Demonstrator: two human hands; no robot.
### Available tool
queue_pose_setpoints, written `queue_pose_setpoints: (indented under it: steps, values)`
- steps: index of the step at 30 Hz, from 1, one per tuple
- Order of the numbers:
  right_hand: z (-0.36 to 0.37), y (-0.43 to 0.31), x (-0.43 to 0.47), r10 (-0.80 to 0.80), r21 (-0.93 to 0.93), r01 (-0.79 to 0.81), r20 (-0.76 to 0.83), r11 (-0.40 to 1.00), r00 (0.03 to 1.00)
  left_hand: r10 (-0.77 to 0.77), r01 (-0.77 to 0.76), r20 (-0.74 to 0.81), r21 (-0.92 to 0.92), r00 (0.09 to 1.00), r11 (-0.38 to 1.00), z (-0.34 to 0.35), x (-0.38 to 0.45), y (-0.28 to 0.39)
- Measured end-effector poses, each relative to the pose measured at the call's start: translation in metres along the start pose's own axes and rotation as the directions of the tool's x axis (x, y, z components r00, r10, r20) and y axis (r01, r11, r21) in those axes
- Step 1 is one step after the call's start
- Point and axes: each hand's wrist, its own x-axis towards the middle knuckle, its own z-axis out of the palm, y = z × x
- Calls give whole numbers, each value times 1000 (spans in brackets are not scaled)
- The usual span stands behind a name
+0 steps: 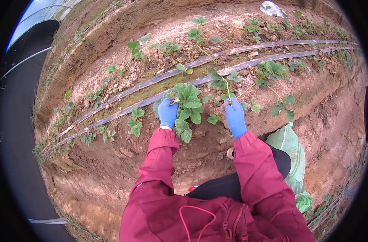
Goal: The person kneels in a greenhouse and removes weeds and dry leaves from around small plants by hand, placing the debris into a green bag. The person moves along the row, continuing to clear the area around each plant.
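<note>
My left hand (168, 112), in a blue glove, is closed at the left side of a leafy strawberry plant (190, 101), with a small brownish piece of plant at its fingertips. To the right, my right hand (234, 116), also blue-gloved, pinches a pale strawberry stem (227, 87) that rises from its fingers and bends over near some leaves. Bare fingertips seem to show at that glove. Where the stem's upper end leads, I cannot tell. Another strawberry plant (273, 72) grows to the right of my right hand.
Two flat drip irrigation tapes (153, 98) run along the raised soil bed (96, 75). More strawberry plants grow on both sides of them. A green woven sack (288, 151) lies by my leg at the right. A white plastic bag (271, 8) is at the top. Black sheeting (20, 121) covers the left.
</note>
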Motion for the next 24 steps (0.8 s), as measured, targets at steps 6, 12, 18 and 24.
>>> queue_pose_setpoints:
  steps: [6,12,18,24]
  values:
    - [19,-25,2,-128,-386,172,137,906,982,282,-316,154,289,947,903,-12,-24,-9]
    - [67,-26,63,-321,-619,483,361,620,875,379,-429,211,306,901,850,-15,-23,-13]
    - [105,24,107,42,-601,487,655,633,754,303,-348,191,283,934,894,-14,-23,-15]
    - [99,69,86,6,-738,538,592,407,806,281,-335,222,266,934,904,-14,-22,-16]
